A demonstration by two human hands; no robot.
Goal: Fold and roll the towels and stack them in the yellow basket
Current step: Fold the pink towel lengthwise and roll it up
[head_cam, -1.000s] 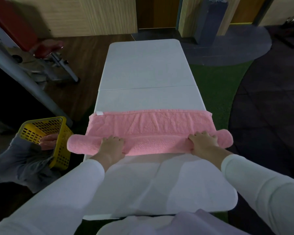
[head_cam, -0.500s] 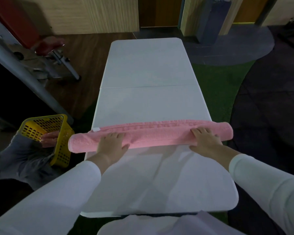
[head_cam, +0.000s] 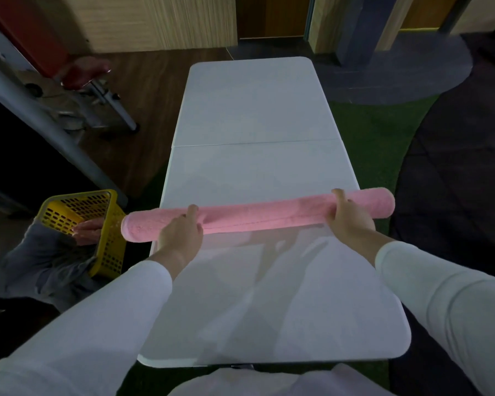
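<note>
pink towel (head_cam: 269,217), wound into one long, tight roll, lies crosswise over the near half of the white worktop (head_cam: 255,110). the roll runs at a slight slant, its right end further from the person than its left. both ends reach past the worktop's side edges: the left end hangs out over the floor close to the yellow basket (head_cam: 112,252), and the right end sticks out over the green turf (head_cam: 377,138). i cannot tell whether the roll rests on the worktop or is held just above it.

the left hand (head_cam: 180,232) grips the roll towards its left end, with its fingers curled round the cloth. the right hand (head_cam: 349,218) grips it near the right end in the same way, its fingers wrapped over the top. the two hands are well apart, with a long bare stretch of roll between them. both arms wear white sleeves (head_cam: 112,310).

the yellow basket stands beside the worktop's left edge, lower than its surface and tilted. another person's hand (head_cam: 87,231) in a grey sleeve (head_cam: 46,252) holds it by the rim. how much the basket holds is hidden from this angle. beyond it the wooden floor (head_cam: 155,95) runs to the wall.
</note>
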